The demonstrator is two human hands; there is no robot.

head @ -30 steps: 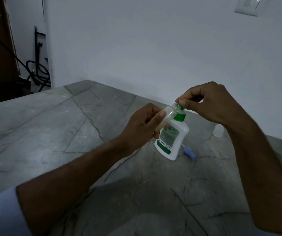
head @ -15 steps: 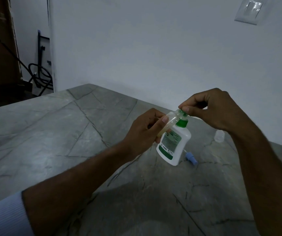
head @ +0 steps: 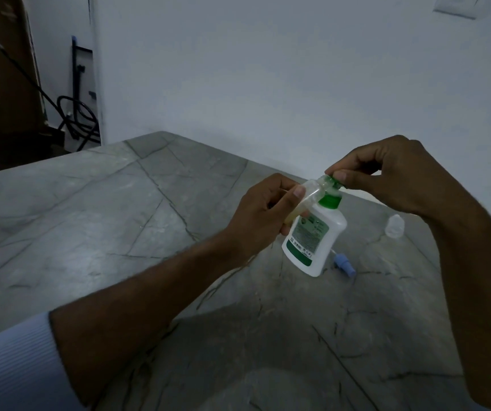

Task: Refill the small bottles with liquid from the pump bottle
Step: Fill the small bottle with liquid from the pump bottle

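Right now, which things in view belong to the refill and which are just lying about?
In the job:
pump bottle, right hand on its pump
small clear bottle, gripped by left hand
second small bottle
blue cap

Lying about:
black cables
wall switch

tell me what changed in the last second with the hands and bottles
Nothing visibly changed. The left hand still holds the small clear bottle tilted at the pump bottle's green nozzle, and the right hand still pinches the pump head. Only the camera shifted.
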